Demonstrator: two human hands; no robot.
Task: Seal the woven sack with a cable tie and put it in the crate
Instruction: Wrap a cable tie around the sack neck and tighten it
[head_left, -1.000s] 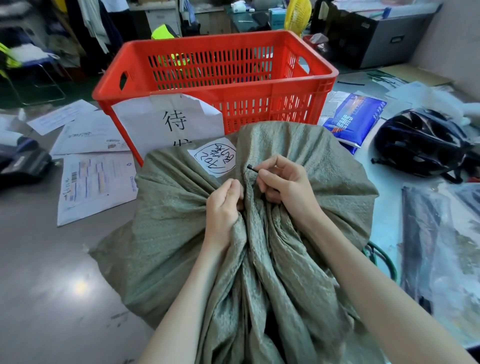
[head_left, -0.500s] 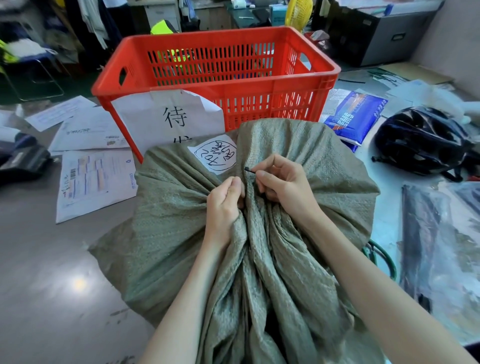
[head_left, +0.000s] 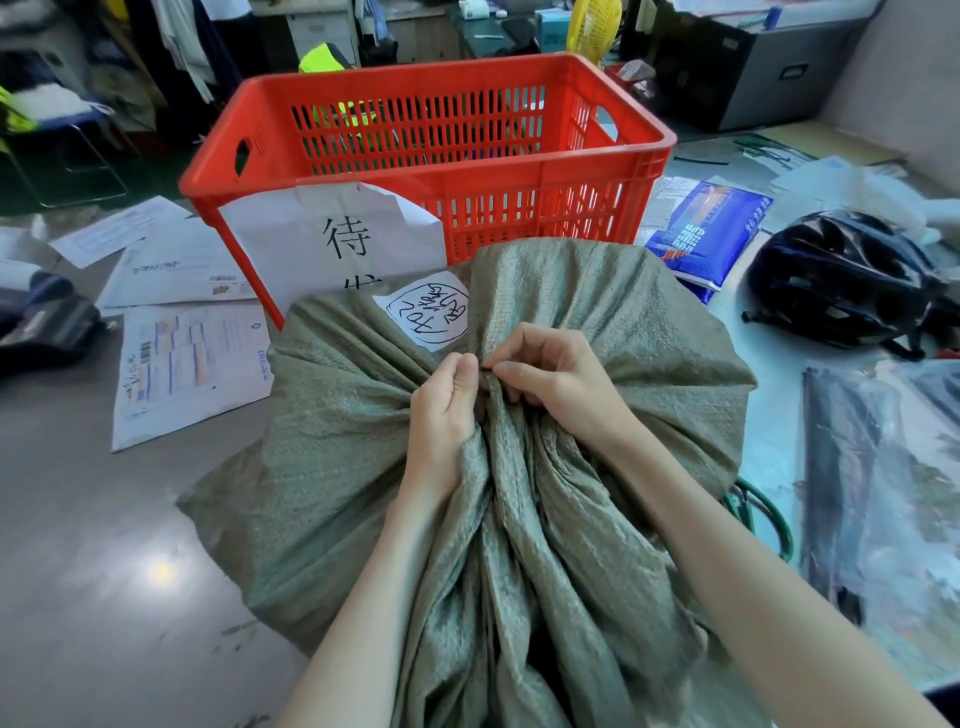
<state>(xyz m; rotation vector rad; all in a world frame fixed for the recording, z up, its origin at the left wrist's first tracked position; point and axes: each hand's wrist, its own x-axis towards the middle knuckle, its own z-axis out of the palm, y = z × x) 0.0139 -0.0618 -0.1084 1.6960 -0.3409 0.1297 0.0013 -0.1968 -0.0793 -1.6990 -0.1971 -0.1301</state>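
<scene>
A full grey-green woven sack (head_left: 332, 426) lies on the floor in front of me, its mouth gathered into a neck between my hands. A white label (head_left: 427, 310) with handwriting is stuck on its far side. My left hand (head_left: 447, 410) clenches the bunched neck. My right hand (head_left: 550, 376) pinches a thin black cable tie (head_left: 487, 370) at the neck; only a tiny dark bit of the tie shows between my fingertips. The red plastic crate (head_left: 644, 156) stands just behind the sack, with a white paper sign (head_left: 337, 244) taped on its near side.
Printed papers (head_left: 182, 364) lie on the floor at the left, near a dark bag (head_left: 41, 327). To the right are a blue packet (head_left: 711, 228), a black helmet (head_left: 841, 280) and clear plastic sheets (head_left: 883, 467). A green hose loop (head_left: 769, 519) sits beside the sack.
The black tip of the cable tie that stuck out past my right fingers is now almost hidden. My hands have closed together at the neck.
</scene>
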